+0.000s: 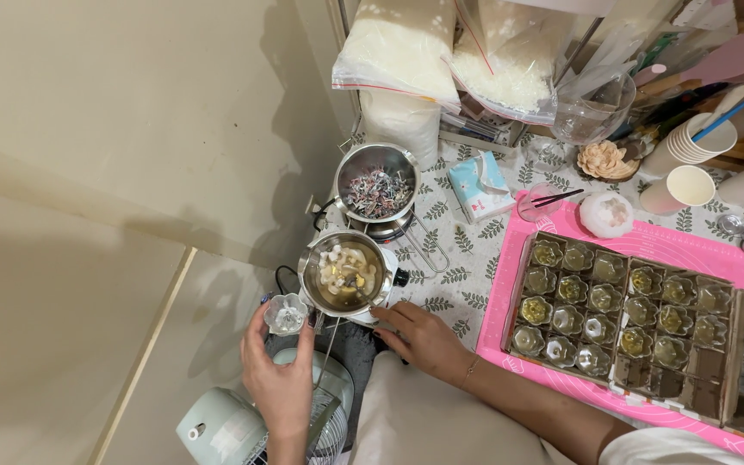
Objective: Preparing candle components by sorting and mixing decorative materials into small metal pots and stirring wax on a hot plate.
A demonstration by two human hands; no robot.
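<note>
My left hand (275,379) holds a small clear flower-shaped cup (287,315) with white wax in it, just left of a steel pouring pot (344,274) that contains yellowish liquid and white chunks. That pot sits on a small white heater (389,277). My right hand (419,334) rests flat on the table edge beside the heater, fingers near its black knob, holding nothing.
A second steel pot (377,182) of mixed coloured bits sits behind. A pink mat (510,267) carries cardboard trays (622,310) of several small clear cups. Bags of white flakes (399,47), paper cups (691,184), a tissue pack (481,186) and a pale green fan (243,426) below the table.
</note>
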